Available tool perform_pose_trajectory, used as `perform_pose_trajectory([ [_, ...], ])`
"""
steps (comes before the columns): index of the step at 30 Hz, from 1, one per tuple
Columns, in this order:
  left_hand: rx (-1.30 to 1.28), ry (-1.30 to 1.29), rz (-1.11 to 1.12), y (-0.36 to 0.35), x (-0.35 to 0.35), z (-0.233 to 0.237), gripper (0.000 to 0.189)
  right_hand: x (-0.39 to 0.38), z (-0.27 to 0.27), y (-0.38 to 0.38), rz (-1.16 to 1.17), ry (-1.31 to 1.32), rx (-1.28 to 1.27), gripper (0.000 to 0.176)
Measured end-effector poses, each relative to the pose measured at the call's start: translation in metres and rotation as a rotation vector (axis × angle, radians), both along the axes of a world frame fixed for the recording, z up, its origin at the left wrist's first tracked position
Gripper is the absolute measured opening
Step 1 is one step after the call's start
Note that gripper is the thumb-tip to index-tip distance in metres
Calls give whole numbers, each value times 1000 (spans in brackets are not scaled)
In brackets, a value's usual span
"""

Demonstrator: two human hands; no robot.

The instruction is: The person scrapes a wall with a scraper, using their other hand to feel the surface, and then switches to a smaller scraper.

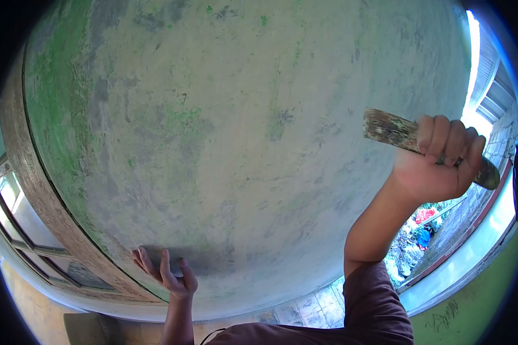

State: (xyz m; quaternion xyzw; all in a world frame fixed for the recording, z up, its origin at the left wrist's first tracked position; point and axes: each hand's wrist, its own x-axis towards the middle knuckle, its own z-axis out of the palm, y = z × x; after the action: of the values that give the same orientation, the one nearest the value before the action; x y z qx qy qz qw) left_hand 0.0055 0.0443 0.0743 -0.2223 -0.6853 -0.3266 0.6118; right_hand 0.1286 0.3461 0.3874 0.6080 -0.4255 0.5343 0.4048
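Observation:
High on the right, my right hand (450, 150) is wrapped round a flat, worn, wood-looking scraper-like tool (388, 127). Its surface is mottled brown and pale, its broad end points left toward the wall, and a rounded dark end sticks out below my fingers. At lower left, my left hand (170, 275) is open, fingers apart and bent, holding nothing. It is close to the wall (259, 172), which shows a shadow beside it. The wall is patchy grey-white, with green paint remnants and scuffed dark spots.
A worn wooden frame (57, 190) with window panes (31, 221) borders the wall at left. A brown box-like object (89, 329) stands low at left. Colourful litter (414, 238) lies outside at right, beyond a ledge (466, 259). Tiles (305, 310) cover the floor.

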Motion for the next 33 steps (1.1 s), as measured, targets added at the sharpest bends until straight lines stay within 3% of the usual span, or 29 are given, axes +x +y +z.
perform_pose_trajectory([
  [4, -7, -9, 4, -1, 1, -1, 39, -26, -12, -11, 8, -139, -52, 30],
  [10, -27, 13, 5, -1, 1, 3, 42, 7, -35, 0, -44, 35, 14, 27],
  [14, -18, 25, 1, 1, 1, 3, 42, 10, -65, 17, -129, 105, -138, 29],
  [19, -13, 39, -15, 0, -2, 0, 37, 9, -88, 23, -52, 111, -252, 29],
  [22, -2, 41, -20, 1, -3, -1, 36, -25, -92, 2, 27, 56, -350, 30],
  [24, -9, 41, -18, 1, -2, -1, 37, -32, -93, -3, 62, -72, -264, 31],
  [28, -17, 35, -5, -1, -2, -1, 37, -7, -90, 15, 21, 97, -288, 33],
  [33, -13, 40, -23, 2, -1, 1, 37, -20, -95, 4, -25, -40, -320, 36],
])
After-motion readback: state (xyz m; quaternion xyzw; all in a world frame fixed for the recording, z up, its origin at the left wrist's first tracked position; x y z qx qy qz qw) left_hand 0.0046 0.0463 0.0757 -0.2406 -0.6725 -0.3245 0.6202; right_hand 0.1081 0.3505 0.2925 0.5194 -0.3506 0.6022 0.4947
